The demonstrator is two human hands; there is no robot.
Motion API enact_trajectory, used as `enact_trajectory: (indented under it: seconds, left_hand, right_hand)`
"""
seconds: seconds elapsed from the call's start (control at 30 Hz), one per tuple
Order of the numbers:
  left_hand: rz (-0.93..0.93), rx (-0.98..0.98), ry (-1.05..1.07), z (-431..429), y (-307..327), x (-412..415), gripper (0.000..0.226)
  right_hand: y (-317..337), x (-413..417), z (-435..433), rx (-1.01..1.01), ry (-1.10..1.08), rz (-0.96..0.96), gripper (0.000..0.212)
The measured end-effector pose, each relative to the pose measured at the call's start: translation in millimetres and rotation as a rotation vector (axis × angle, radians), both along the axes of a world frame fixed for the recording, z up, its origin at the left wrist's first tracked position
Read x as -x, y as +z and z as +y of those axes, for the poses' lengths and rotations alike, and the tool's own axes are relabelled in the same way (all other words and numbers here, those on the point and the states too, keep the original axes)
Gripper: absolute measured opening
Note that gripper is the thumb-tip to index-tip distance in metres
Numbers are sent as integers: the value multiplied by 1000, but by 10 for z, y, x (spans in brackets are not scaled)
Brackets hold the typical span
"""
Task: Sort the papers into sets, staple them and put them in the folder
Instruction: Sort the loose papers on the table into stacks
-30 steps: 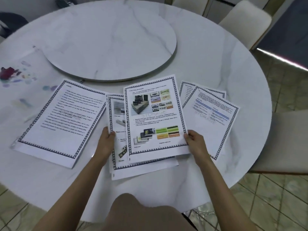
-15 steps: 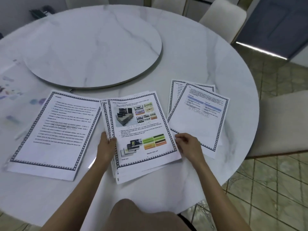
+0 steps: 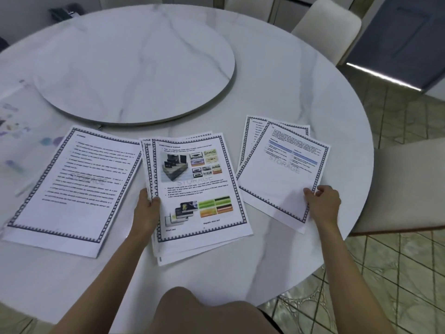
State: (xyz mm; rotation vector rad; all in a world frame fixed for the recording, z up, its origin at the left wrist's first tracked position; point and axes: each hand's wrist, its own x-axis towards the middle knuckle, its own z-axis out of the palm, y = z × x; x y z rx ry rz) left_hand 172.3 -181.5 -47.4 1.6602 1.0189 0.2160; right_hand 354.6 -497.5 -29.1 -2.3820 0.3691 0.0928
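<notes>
1. Round white table of marble pattern with grey veins and a glossy top, filling most of the view.
2. At its centre, a raised round lazy Susan in the same marble pattern.
3. Directly nearer than the lazy Susan: middle stack of bordered printed pages, lying on the table and slightly fanned. Colour photos of cassettes and cards and a faint "STORAGE" watermark on the top page.
4. Left hand gripping that stack's left edge, thumb on top and fingers tucked beneath.
5. Nearer than the lazy Susan and to its left: text-only stack, flat on the table, touched by neither of the hands.
6. Nearer than the lazy Susan and to its right: right pile, its sheets askew, the top sheet with a blue-banded chart, close to the table's rim.
7. Right hand pinching the near right corner of that top sheet, fingers curled.
8. Left of the lazy Susan: purple and bluish paint smudges on the tabletop.
9. Beyond the lazy Susan, at the far edge: a dark object, too blurred to name.
10. Beyond and right of the lazy Susan: a pale upholstered chair, and a second chair seat further right, near the right pile.
11. Far right of the lazy Susan: a dark door with a bright strip of light at its foot, above a greenish-beige tiled floor.
</notes>
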Motion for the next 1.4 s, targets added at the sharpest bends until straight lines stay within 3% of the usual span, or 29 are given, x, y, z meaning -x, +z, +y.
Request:
enact_trajectory:
  seconds: [0.17,0.33,0.63,0.83,1.17,1.4]
  left_hand:
    - [19,-25,22,-22,-33,-12,34]
    - [29,-30,55,-51,-33,-42,35]
    - [16,-23,101,-116,-19,-36,38]
    - [3,-31,108,-144,18,-42,34]
    - [38,-44,70,-108,2,-13,32]
    - [23,-15,37,-83,25,4,35]
  right_hand:
    - [-41,-77,77,211,46,59,66]
    - [-72,-158,43,325,76,68,66]
    - [-54,-359,-66,64,-57,95,56]
    - [-4,-386,-154,-63,-34,-16,26]
    - [248,-537,-391,-152,-63,-136,28]
    - [487,-563,-441,-463,-120,-160,21]
